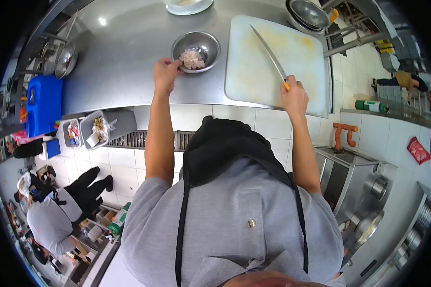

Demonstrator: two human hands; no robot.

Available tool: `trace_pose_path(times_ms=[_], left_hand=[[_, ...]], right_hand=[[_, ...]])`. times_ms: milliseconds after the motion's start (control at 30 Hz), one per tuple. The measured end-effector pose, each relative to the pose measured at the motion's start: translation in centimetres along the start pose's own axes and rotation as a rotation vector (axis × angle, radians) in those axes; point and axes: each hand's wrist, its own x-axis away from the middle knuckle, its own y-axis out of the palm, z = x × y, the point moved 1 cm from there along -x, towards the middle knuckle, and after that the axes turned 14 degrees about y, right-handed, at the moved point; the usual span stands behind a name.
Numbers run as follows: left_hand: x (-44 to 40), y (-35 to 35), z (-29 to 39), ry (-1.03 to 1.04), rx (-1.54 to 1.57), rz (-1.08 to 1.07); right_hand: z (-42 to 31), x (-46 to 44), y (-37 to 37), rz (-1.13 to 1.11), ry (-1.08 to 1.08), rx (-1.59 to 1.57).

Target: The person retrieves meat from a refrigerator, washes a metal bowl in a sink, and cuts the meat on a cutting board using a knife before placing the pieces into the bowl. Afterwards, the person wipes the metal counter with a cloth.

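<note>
A steel bowl (211, 48) with pale, diced pieces (192, 59) in it stands on the metal table. My left hand (166, 72) is at the bowl's lower left side, its fingers closed on the rim. On the right, my right hand (294, 97) is wrapped round the yellow handle of a long knife (269, 51). The blade points up and to the left over a white cutting board (254, 86), which has faint yellow stains.
Nested steel bowls (310, 13) stand at the top right, a white dish (189, 8) at the top edge. A blue container (44, 105) and bins (93, 131) are at the left. Other people (52, 217) work at lower left; one more person is at far right.
</note>
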Motion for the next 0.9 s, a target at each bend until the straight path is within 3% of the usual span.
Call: trace_pose_path(times_ms=[67, 167, 267, 433, 500, 567, 633, 733, 833, 900], left_hand=[[-1.6, 2.5, 0.9, 0.016, 0.041, -0.031], [-5.6, 7.5, 2.9, 0.096, 0.091, -0.077], [-10.4, 13.8, 5.3, 0.168, 0.139, -0.167], [-18.5, 21.7, 2.6, 0.031, 0.334, -0.15], [-17.8, 22.5, 2.4, -0.03, 0.351, -0.133], [-15.9, 22.3, 2.6, 0.453, -0.39, -0.084], [-12.1, 22.4, 4.0, 0.6, -0.355, -0.231], [-6.0, 24.7, 6.9, 0.636, -0.203, -0.369], [-3.0, 26.8, 9.0, 0.718, -0.294, -0.493], [-0.9, 27.6, 9.3, 0.787, -0.171, -0.552]], right_hand=[[3.1, -1.4, 0.5, 0.037, 0.027, 0.159], [5.0, -1.4, 0.2, 0.188, -0.072, 0.173], [4.3, 0.8, -1.8, 0.25, -0.016, 0.174], [6.1, 5.8, -4.3, 0.281, 0.064, 0.039], [7.8, 8.8, -5.2, 0.328, 0.162, 0.014], [10.1, 11.7, -5.0, 0.357, 0.283, -0.017], [12.4, 14.7, -4.8, 0.362, 0.398, -0.008], [14.1, 16.8, -4.6, 0.394, 0.529, -0.055], [14.0, 15.2, -5.4, 0.393, 0.483, -0.107], [14.0, 12.9, -6.7, 0.443, 0.43, -0.137]])
